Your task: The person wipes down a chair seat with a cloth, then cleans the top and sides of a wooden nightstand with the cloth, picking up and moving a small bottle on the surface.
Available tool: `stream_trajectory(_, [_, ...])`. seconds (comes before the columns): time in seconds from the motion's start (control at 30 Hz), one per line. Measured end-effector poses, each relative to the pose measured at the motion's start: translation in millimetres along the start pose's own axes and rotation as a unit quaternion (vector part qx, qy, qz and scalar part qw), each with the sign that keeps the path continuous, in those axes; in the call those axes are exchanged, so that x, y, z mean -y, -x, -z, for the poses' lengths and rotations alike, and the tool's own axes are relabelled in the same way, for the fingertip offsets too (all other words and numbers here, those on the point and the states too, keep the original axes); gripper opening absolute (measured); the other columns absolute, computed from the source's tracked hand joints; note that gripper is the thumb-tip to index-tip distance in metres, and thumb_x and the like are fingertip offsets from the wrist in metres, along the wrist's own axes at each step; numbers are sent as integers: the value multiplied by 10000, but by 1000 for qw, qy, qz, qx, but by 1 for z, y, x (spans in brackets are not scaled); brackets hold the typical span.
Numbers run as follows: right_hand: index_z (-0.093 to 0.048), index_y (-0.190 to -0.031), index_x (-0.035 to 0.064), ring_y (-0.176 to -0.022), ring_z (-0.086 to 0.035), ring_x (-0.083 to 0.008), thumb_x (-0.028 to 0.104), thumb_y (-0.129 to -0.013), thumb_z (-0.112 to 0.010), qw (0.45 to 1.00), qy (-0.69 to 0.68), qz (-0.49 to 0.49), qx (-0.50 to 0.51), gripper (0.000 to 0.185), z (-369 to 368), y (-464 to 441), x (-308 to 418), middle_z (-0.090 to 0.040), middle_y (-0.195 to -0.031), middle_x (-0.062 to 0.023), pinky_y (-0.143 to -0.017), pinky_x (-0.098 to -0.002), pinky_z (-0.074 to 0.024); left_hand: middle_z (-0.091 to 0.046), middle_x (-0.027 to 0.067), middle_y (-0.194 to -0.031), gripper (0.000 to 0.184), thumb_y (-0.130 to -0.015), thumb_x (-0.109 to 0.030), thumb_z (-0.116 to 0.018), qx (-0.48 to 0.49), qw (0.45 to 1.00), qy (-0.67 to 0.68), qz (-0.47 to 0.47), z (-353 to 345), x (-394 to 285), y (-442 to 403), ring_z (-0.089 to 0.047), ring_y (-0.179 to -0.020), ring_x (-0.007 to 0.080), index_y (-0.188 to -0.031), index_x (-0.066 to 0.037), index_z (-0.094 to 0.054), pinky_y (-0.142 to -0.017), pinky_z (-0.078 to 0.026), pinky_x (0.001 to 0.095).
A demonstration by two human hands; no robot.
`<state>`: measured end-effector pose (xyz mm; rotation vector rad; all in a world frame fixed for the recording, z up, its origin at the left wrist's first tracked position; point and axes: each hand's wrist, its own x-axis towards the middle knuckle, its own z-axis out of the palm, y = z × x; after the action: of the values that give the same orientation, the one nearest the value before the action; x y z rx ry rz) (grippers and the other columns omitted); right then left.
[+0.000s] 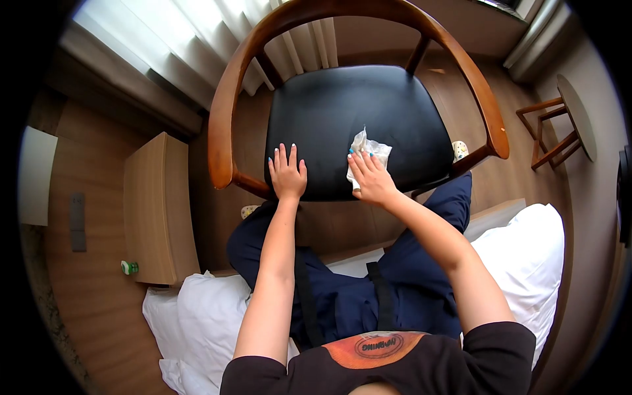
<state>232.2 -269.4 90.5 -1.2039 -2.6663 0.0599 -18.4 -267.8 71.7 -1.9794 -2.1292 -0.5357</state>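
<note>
A wooden armchair with a black padded seat (355, 108) stands in front of me, its curved brown frame (227, 99) going round the sides and back. My left hand (287, 176) lies flat near the seat's front left, fingers spread and nothing in them. Toward the front right, my right hand (374, 180) presses a crumpled white tissue (372, 146) against the black surface. The tissue sticks out past the fingertips and beside the thumb; the part under the palm is hidden.
At the left is a wooden cabinet (148, 210) with a small green-and-white item (130, 267) at its lower edge. A round side table (576, 118) stands on the right. White bedding (520, 263) lies beside my legs (355, 303). Pale curtains (164, 46) hang behind the chair.
</note>
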Motion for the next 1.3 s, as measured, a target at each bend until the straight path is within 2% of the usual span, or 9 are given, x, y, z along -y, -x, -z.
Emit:
stream_trajectory(0.27, [-268, -1402, -27, -1363, -231, -373, 382, -808, -561, 989, 5, -143, 41, 778, -19, -60, -56, -291, -1460, -177, -1107, -468, -208, -430, 126, -1383, 433, -873, -262, -491, 0, 1000, 4, 1, 5, -1, -2, -391, -1281, 291, -1290, -147, -513, -1071, -276, 443])
stream_trajectory(0.53, [-219, -1430, -6, -1390, -158, -368, 396, -850, -435, 976, 8, -209, 67, 738, -37, -126, -105, -229, -1492, -171, -1134, -433, -130, -447, 151, -1363, 436, -846, -257, -527, -13, 1000, 16, 0, 4, 0, -3, -411, -1262, 303, -1264, -133, -537, -1060, -286, 466])
stream_trajectory(0.73, [-266, -1387, -67, -1353, -225, -409, 345, -834, -435, 986, -42, -152, 51, 710, -37, -100, -91, -287, -1449, -221, -1117, -451, -184, -451, 148, -1361, 429, -849, -271, -519, -17, 1000, 21, 2, 2, 2, -2, -414, -1259, 304, -1254, -132, -546, -1062, -281, 467])
stream_trajectory(0.93, [-305, -1361, -83, -1332, -259, -425, 330, -786, -480, 991, -118, -15, 55, 729, -17, -30, 27, -329, -1416, -241, -1111, -472, -191, -459, 145, -1354, 420, -854, -282, -517, -33, 999, 22, 0, 0, 2, -3, -417, -1255, 300, -1245, -134, -554, -1057, -284, 468])
stream_trajectory(1.0, [-308, -1366, -71, -1347, -232, -417, 371, -767, -513, 987, -149, 16, 59, 772, -14, -24, 64, -304, -1434, -232, -1114, -474, -181, -461, 144, -1352, 420, -856, -288, -517, -35, 999, 21, -1, -1, 1, -2, -417, -1255, 298, -1245, -135, -554, -1055, -285, 468])
stream_trajectory(1.13, [-291, -1392, -26, -1381, -166, -387, 451, -779, -561, 982, -179, 8, 61, 823, -2, -22, 65, -212, -1481, -220, -1117, -479, -169, -424, 156, -1382, 414, -890, -340, -499, -21, 999, 30, -16, -3, 5, 0, -386, -1278, 303, -1247, -137, -552, -1060, -265, 469])
stream_trajectory(1.2, [-285, -1405, 2, -1385, -153, -385, 465, -806, -555, 960, -271, 11, 64, 804, 12, -21, 49, -182, -1492, -215, -1117, -478, -166, -411, 170, -1387, 394, -906, -339, -481, -12, 990, 139, 12, -11, 14, -2, -382, -1276, 323, -1226, -126, -566, -1056, -267, 475])
stream_trajectory(1.27, [-306, -1411, 61, -1374, -198, -376, 402, -844, -554, 964, -260, 33, -42, 707, 31, -17, 26, -185, -1499, -188, -1110, -476, -184, -394, 188, -1389, 359, -931, -321, -444, -40, 964, 260, 50, 8, 3, 0, -372, -1269, 365, -1176, -107, -596, -1051, -270, 477])
stream_trajectory(1.3, [-339, -1393, 59, -1360, -232, -373, 359, -840, -566, 959, -269, 1, -91, 669, 41, -15, 15, -224, -1485, -185, -1105, -479, -199, -407, 174, -1378, 359, -916, -332, -468, -67, 969, 238, 6, 21, -10, 3, -379, -1259, 370, -1169, -110, -591, -1047, -268, 494])
